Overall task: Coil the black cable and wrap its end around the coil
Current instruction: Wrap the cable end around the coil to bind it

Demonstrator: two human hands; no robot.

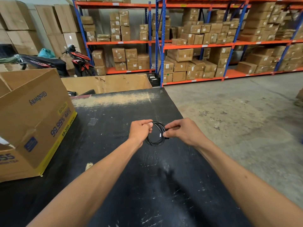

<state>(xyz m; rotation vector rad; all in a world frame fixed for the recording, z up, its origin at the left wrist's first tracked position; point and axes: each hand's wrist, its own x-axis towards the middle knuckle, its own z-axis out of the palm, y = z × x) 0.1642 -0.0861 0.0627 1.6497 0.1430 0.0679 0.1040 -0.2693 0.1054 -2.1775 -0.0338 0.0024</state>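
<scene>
The black cable (155, 141) is wound into a small round coil of several loops, held just above the black table (114, 161). My left hand (140, 130) grips the coil's upper left side, fingers closed over the loops. My right hand (182, 131) pinches the cable's end against the coil's right side; a small white tag and a plug show beside its fingertips. The part of the coil inside my left fist is hidden.
A large open cardboard box (32, 118) lies tipped on the table's left side. Another open carton (106, 83) stands past the far edge. The table's right edge drops to a concrete floor (237, 120). Shelving with boxes (196, 46) and a parked motorbike (78, 59) stand behind.
</scene>
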